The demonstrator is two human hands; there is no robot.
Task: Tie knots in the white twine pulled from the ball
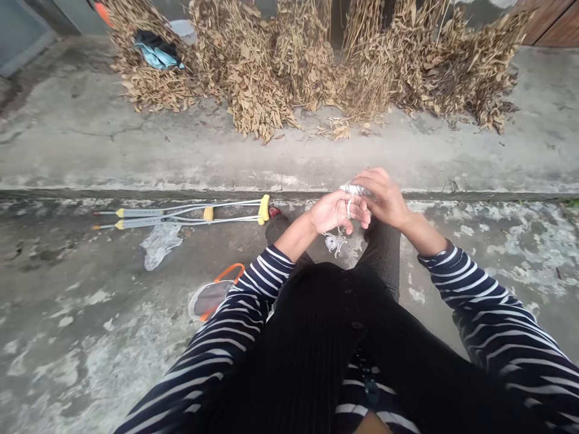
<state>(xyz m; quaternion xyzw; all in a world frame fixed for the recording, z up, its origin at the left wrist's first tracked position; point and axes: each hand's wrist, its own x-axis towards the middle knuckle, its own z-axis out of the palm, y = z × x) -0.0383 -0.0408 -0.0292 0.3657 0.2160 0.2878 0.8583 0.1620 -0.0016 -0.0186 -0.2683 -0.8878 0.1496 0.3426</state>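
Note:
My left hand point(337, 212) is palm up in front of my body, its fingers curled, with a loop of white string around them. My right hand point(382, 191) reaches over from the right, its fingers closed around a white bundle of string point(354, 188) at the left fingertips. Below the left hand hangs or lies a loose tangle of white string point(335, 242); whether it touches the ground I cannot tell. The exact material of the white bundle is partly hidden by my fingers.
A pair of crutches point(217, 219) with yellow pads lies on the concrete at left, beside a clear plastic bag point(161, 244). Nearer is a grey bag with orange handles point(212, 297). Beyond a low concrete step point(181, 163), dried plant stalks point(307, 66) lean, with a dark-and-blue cloth point(157, 49) on them.

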